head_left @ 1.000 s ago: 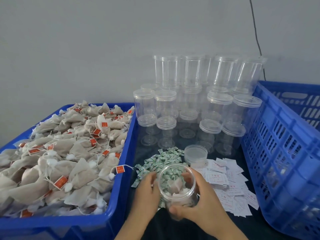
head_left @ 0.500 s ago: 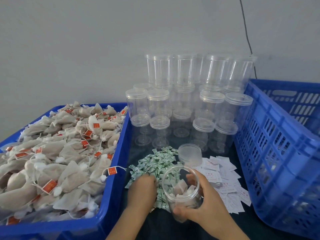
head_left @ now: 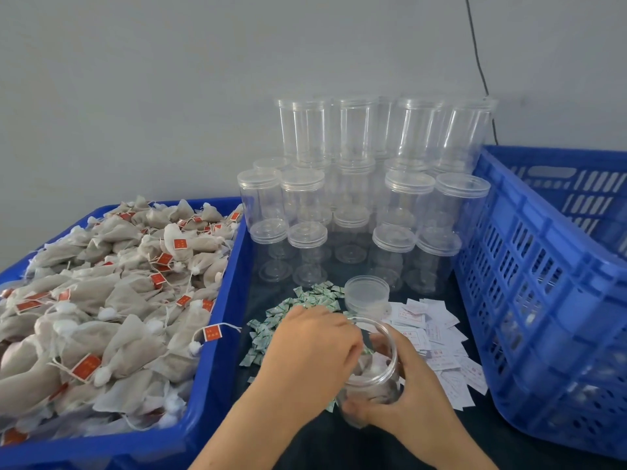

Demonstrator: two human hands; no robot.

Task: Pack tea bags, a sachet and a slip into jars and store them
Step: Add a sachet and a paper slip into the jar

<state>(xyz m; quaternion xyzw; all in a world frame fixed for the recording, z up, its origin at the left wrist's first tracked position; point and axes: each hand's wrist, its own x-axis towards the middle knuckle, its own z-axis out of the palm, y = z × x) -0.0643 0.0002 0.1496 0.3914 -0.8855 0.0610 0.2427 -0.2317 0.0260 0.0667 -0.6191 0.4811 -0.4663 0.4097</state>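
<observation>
A clear open jar [head_left: 377,385] with a few tea bags in it stands on the dark table, tilted toward me. My right hand [head_left: 412,398] grips it round its side. My left hand [head_left: 315,347] is at the jar's mouth with the fingers curled down over the rim; a bit of a green sachet [head_left: 367,351] shows under the fingertips. The pile of green sachets [head_left: 305,300] lies just beyond my left hand. White slips [head_left: 437,330] are spread out to the right of the jar. The tea bags [head_left: 112,300] with red tags fill the blue crate [head_left: 217,334] at left.
A loose clear lid [head_left: 366,293] sits behind the jar. Stacked empty lidded jars [head_left: 369,198] stand against the wall. A tall blue slatted crate [head_left: 543,283] closes off the right side.
My left hand has come off the sachet pile and moved right to the jar's mouth. My right hand has kept its grip on the jar.
</observation>
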